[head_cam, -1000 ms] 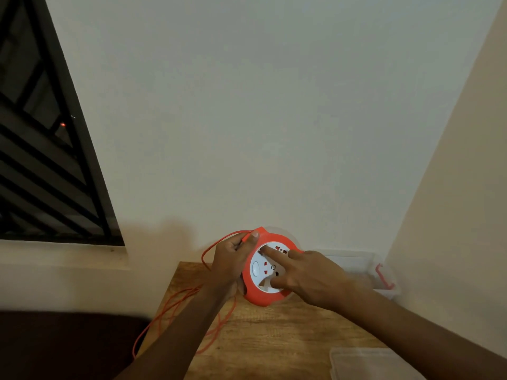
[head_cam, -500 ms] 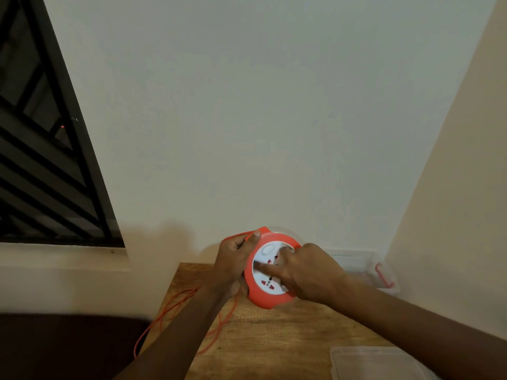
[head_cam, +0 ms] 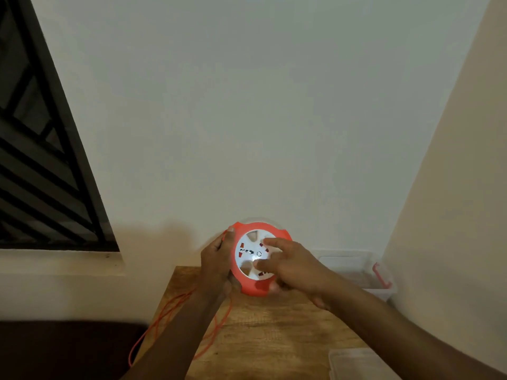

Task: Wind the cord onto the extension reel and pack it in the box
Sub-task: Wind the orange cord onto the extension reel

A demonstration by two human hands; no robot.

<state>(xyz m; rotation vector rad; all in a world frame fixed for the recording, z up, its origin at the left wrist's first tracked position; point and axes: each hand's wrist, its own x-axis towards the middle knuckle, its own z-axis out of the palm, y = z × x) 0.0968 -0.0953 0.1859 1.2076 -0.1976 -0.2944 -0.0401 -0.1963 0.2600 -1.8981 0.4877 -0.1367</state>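
Observation:
A round orange extension reel (head_cam: 253,287) with a white socket face is held upright above the far end of the wooden table (head_cam: 274,338). My left hand (head_cam: 216,261) grips its left rim, thumb on the upper edge. My right hand (head_cam: 290,266) lies on the white face, fingers spread across the sockets and into its recesses. A loose orange cord (head_cam: 164,316) hangs from the reel under my left forearm and loops over the table's left edge. A clear plastic box (head_cam: 356,270) with a red latch stands at the table's far right.
A clear plastic lid (head_cam: 356,363) lies at the table's near right corner. White walls close in behind and to the right. A dark barred window (head_cam: 41,160) is on the left, and a dark surface sits below left of the table.
The white face has rotated under my right fingers. My right hand has shifted from pointing across the centre to spreading over the right side. The left hand stays on the rim.

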